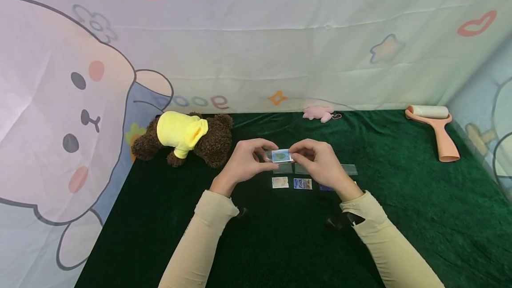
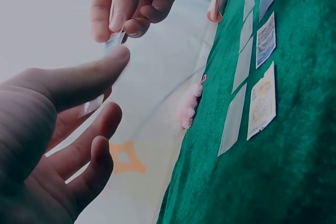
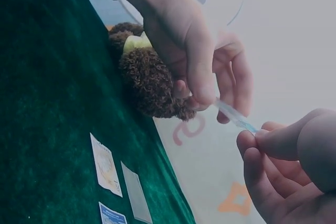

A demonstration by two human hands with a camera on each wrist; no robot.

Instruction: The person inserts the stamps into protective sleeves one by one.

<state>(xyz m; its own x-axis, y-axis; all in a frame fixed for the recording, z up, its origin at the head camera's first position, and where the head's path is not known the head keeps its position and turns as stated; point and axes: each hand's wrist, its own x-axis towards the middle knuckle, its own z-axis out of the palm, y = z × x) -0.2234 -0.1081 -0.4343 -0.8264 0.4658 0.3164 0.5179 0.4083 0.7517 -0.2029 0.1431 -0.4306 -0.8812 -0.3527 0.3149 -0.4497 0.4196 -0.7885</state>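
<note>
Above the green cloth, both hands hold a small blue-and-green stamp [image 1: 281,156] with a clear plastic sleeve [image 2: 93,105] around or against it; how far the stamp sits inside I cannot tell. My left hand [image 1: 253,159] pinches the sleeve's left end between thumb and fingers. At the other end, my right hand [image 1: 318,160] pinches the stamp and sleeve edge between thumb and forefinger. Below lie several clear sleeves [image 2: 234,120] in a row. Nearer me is a row of stamps, among them a cream stamp [image 1: 280,182] and a blue stamp [image 1: 302,184]; my right hand partly covers that row.
On the left lies a brown plush bear [image 1: 219,141] in a yellow top. A pink plush toy [image 1: 318,113] sits by the back curtain [image 1: 248,57]. At the far right is an orange-handled lint roller [image 1: 440,130]. Green cloth [image 1: 420,208] covers the table.
</note>
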